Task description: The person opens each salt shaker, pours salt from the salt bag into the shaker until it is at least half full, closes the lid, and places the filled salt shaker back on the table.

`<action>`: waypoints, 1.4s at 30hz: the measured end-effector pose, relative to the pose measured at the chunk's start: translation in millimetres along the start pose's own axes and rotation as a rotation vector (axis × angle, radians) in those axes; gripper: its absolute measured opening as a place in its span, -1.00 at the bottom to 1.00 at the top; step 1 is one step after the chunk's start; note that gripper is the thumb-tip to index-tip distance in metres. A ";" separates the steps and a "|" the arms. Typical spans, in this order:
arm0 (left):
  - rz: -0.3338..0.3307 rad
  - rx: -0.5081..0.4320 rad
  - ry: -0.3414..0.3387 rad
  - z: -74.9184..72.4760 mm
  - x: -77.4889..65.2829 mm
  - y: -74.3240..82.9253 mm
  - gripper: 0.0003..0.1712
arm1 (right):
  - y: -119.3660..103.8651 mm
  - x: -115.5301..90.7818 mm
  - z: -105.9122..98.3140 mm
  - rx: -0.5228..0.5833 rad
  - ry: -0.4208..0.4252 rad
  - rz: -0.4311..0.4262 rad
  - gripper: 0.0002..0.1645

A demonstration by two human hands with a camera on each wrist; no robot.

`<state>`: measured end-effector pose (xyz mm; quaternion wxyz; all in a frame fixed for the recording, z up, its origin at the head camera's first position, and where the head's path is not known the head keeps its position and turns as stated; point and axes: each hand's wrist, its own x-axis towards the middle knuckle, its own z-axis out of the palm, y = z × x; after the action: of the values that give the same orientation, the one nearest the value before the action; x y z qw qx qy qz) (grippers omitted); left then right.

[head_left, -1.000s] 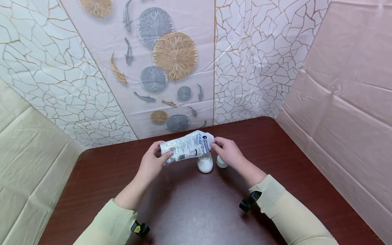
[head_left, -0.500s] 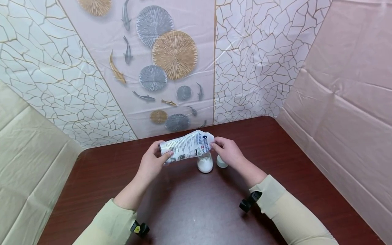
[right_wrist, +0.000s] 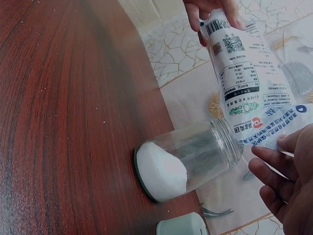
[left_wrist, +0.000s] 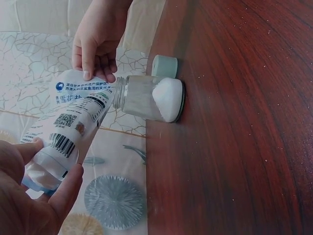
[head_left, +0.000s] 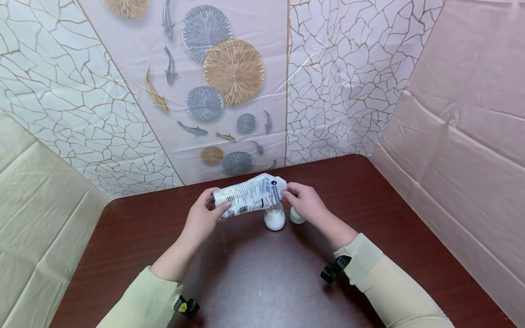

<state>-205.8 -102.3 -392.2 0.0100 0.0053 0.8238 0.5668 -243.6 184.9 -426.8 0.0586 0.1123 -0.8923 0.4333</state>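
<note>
Main risk here, as I judge it: white powder or grains missing the glass jar (right_wrist: pixel 205 152) and landing on the tabletop (head_left: pixel 254 278), should the bag's end slip off the rim or its soft film fold over. Pale specks (left_wrist: pixel 266 160) dot the wood. Whether the bag's opening sits inside the mouth or only against it, I can't tell; the film hides that. Second risk: the bag leaning on the jar's neck and tipping it, since neither hand steadies the glass. Overfilling looks remote, the white heap (right_wrist: pixel 159 169) reaching only partway up. The white printed bag (head_left: pixel 248 198) hangs slanted in the air, left end out to the side, right end at the mouth of the upright jar. Left hand (head_left: pixel 205 214): grip closed on the bag's far end, thumb on the near face, fingers behind. Right hand (head_left: pixel 305 200): grip pinching the corner by the mouth, thumb against fingertips, wrist above and beside the pale green cap (head_left: pixel 297 217) on the tabletop. Both forearms reach forward and inward, clear of the wood.
</note>
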 end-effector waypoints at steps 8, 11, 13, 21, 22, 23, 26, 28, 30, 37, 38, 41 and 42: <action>-0.005 0.002 -0.005 0.4 0.6 0.5 -0.50 | -1.7 -0.3 -0.9 -0.004 0.005 -0.001 -0.85; -0.006 0.005 -0.005 0.8 0.7 0.7 -0.49 | -1.4 -0.5 -0.8 -0.008 0.008 -0.007 -0.84; -0.008 0.007 -0.004 1.0 0.8 0.8 -0.49 | -1.1 -0.6 -0.7 -0.011 0.012 -0.012 -0.84; -0.008 0.010 -0.005 1.3 1.4 0.9 -0.50 | -0.6 -0.3 -1.0 -0.003 0.023 -0.022 -0.87; -0.009 0.009 -0.005 1.2 1.3 1.1 -0.50 | -0.5 -0.2 -1.0 -0.003 0.023 -0.023 -0.87; -0.010 0.009 -0.004 1.2 1.2 1.2 -0.50 | -0.4 -0.1 -1.0 -0.004 0.023 -0.023 -0.87; -0.013 0.008 -0.003 1.1 0.8 1.5 -0.50 | -0.3 -0.1 -0.9 -0.004 0.024 -0.021 -0.87; -0.014 0.006 -0.002 1.1 0.8 1.3 -0.50 | -0.6 -0.2 -0.9 -0.003 0.025 -0.021 -0.87; -0.011 0.005 -0.003 1.4 1.0 0.8 -0.49 | -0.9 -0.3 -1.0 -0.003 0.024 -0.018 -0.87; -0.013 0.011 -0.003 1.3 1.2 0.1 -0.50 | -0.5 -0.2 -0.5 0.000 0.016 -0.010 -0.86; -0.016 0.011 -0.002 1.0 1.2 -0.1 -0.50 | -0.3 0.0 -0.3 0.000 0.016 -0.012 -0.86; -0.018 0.005 -0.001 0.4 1.2 -0.7 -0.50 | -0.2 0.2 0.4 0.000 0.016 -0.018 -0.85; -0.020 0.003 -0.001 0.3 1.2 -0.9 -0.50 | -0.2 0.1 0.6 0.000 0.016 -0.019 -0.85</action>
<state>-207.0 -102.3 -393.2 0.0160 -0.0025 0.8248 0.5652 -243.6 184.3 -427.0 0.0698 0.1174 -0.8907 0.4336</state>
